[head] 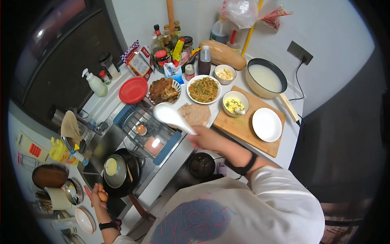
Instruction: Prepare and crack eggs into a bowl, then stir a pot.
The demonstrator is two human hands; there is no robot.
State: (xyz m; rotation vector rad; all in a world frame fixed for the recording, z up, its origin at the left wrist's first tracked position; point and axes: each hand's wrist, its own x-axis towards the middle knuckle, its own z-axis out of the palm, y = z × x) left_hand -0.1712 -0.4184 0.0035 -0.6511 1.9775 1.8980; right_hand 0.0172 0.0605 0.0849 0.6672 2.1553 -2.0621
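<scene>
My right hand grips the handle of a white ladle, its bowl over the near edge of the counter by a beige cloth. My left hand, low at the left, has its fingers around a brownish rounded object like an egg; a red item shows beside it. Before me stand a bowl of chopped yellow and green food with a spoon in it, an empty white plate on a wooden cutting board, and a plate of noodles.
A wok holding a strainer-like lid or bowl sits in the sink, beside a rack under a glass lid. A pan of whitish liquid stands at the back right, its handle past the board. Bottles and a pump dispenser line the back.
</scene>
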